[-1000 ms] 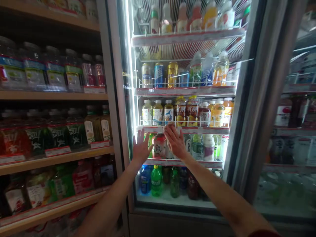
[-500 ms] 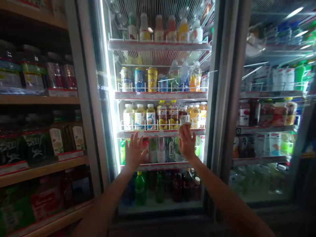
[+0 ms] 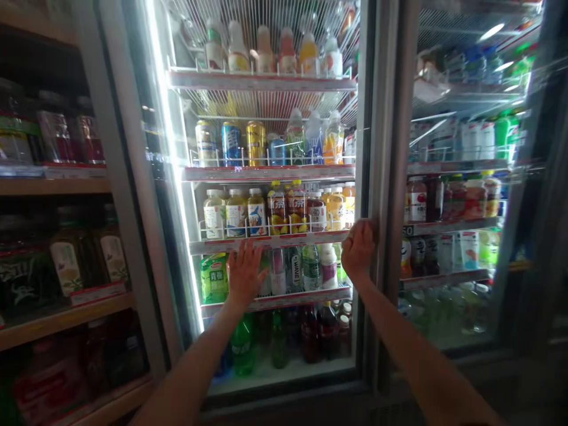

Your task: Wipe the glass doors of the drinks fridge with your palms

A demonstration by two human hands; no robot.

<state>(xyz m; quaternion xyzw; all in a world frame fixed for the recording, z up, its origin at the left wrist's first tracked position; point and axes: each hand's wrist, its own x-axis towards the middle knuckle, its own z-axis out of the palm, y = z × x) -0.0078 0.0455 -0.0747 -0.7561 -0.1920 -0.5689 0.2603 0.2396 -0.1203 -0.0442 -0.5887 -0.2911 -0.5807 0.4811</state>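
Note:
A lit glass-door drinks cooler stands in front of me. My left hand (image 3: 245,271) is open, its fingers spread before the glass door (image 3: 284,266) at the height of the bottle shelf's lower edge; whether the palm touches the glass I cannot tell. My right hand (image 3: 360,249) is closed, with its fingers curled at the right door frame (image 3: 364,148). Behind the glass, between my hands, are bottles with yellow caps (image 3: 287,207), a green bottle (image 3: 310,267) and a green pack (image 3: 214,278).
On the left, wooden shelves (image 3: 71,316) hold dark bottles behind a metal post (image 3: 128,171). Another glass-fronted cooler (image 3: 457,225) full of drinks stands to the right. Higher cooler shelves carry cans (image 3: 256,144) and bottles (image 3: 265,53).
My right hand has moved right, from in front of the bottles to the door frame. My left hand stays spread at about the same place. The view has turned slightly right.

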